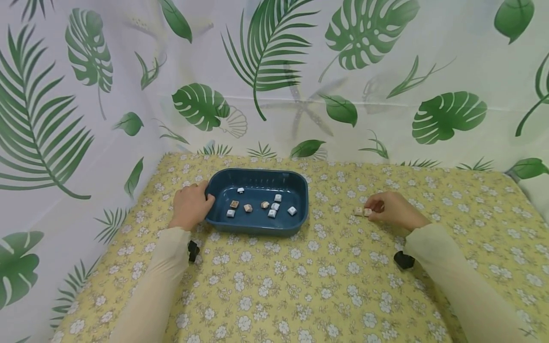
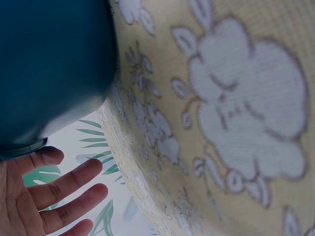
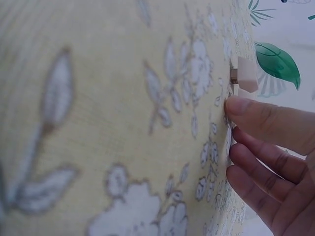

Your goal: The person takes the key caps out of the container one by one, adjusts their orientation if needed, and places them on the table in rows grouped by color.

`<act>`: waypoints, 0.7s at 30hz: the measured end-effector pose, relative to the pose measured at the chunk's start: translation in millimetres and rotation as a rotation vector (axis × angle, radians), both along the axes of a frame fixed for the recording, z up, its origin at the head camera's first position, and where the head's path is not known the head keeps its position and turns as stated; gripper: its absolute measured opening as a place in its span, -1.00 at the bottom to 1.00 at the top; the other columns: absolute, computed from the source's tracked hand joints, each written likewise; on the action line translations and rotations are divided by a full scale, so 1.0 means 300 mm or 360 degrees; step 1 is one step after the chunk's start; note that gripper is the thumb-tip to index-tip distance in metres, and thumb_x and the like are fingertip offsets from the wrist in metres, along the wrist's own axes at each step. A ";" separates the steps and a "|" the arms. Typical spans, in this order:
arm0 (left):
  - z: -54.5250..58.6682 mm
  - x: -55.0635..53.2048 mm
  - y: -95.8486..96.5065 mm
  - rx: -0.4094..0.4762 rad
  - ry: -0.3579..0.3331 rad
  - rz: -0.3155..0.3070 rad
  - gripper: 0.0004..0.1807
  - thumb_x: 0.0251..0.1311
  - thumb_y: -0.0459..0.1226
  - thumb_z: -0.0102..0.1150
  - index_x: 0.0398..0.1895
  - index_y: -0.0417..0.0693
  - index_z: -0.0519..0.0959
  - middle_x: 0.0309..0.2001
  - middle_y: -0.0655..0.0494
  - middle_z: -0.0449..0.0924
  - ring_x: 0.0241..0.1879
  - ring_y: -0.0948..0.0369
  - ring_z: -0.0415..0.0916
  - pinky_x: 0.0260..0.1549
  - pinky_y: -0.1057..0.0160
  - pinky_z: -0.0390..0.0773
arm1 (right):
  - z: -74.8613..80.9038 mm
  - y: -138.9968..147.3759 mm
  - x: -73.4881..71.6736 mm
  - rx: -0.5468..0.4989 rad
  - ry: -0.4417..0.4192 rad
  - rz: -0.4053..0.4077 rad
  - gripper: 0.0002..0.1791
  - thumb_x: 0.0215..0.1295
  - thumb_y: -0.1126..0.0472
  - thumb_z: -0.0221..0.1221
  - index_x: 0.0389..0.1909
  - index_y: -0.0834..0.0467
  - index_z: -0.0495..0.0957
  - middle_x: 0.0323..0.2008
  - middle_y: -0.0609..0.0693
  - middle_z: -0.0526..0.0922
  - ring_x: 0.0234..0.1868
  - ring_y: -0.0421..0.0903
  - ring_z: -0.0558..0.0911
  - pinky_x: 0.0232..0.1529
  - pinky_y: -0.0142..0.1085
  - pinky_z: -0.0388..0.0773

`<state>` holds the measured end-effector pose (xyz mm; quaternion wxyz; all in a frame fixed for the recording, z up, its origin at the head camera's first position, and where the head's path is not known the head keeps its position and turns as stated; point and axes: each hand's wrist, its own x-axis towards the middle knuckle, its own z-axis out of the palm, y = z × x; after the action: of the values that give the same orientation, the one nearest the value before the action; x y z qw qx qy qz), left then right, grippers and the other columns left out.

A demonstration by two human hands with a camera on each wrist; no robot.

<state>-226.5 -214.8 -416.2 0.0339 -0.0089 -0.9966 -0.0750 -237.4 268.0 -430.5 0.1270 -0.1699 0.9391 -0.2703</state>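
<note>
A dark blue rectangular basin stands on the table with several white and orange-brown keycaps scattered in it. At its left end my left hand grips the rim, thumb over the edge. The left wrist view shows the other fingers spread outside the basin wall. To the right of the basin, my right hand pinches a pale keycap at the tabletop. Just left of it lies a second pale keycap. In the right wrist view, one pale keycap shows past the thumb; the pinched one is mostly hidden.
A yellow cloth with white flowers covers the table. White curtains with green leaves hang behind it and along the left side. Each wrist carries a small black camera.
</note>
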 end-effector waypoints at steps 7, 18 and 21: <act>-0.006 -0.005 -0.004 -0.0008 0.0005 0.0005 -0.49 0.29 -0.16 -0.17 0.27 -0.14 0.38 -0.04 -0.27 0.58 -0.14 -0.17 0.55 -0.05 -0.15 0.45 | 0.001 0.000 -0.003 0.0017 0.0011 0.0016 -0.78 0.13 0.28 0.27 -0.18 0.22 0.60 -0.31 0.06 0.63 -0.31 -0.11 0.57 -0.28 -0.20 0.55; -0.009 -0.006 -0.005 -0.0011 0.0021 0.0004 -0.50 0.28 -0.16 -0.18 0.25 -0.15 0.39 -0.07 -0.27 0.59 -0.16 -0.16 0.55 -0.07 -0.14 0.46 | 0.004 -0.002 -0.002 0.0021 -0.0002 0.0019 -0.75 0.13 0.27 0.27 -0.14 0.22 0.59 -0.29 0.07 0.62 -0.30 -0.10 0.56 -0.28 -0.21 0.54; -0.008 -0.004 -0.004 -0.0017 0.0018 0.0001 -0.50 0.29 -0.16 -0.18 0.26 -0.15 0.39 -0.08 -0.27 0.59 -0.18 -0.16 0.55 -0.08 -0.14 0.46 | 0.004 0.001 -0.002 0.0026 0.0015 0.0024 -0.75 0.13 0.27 0.28 -0.15 0.22 0.59 -0.28 0.07 0.62 -0.28 -0.10 0.57 -0.26 -0.19 0.56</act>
<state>-227.8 -216.0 -418.6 0.0394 -0.0091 -0.9967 -0.0698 -237.8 268.3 -429.2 0.1260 -0.1772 0.9405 -0.2610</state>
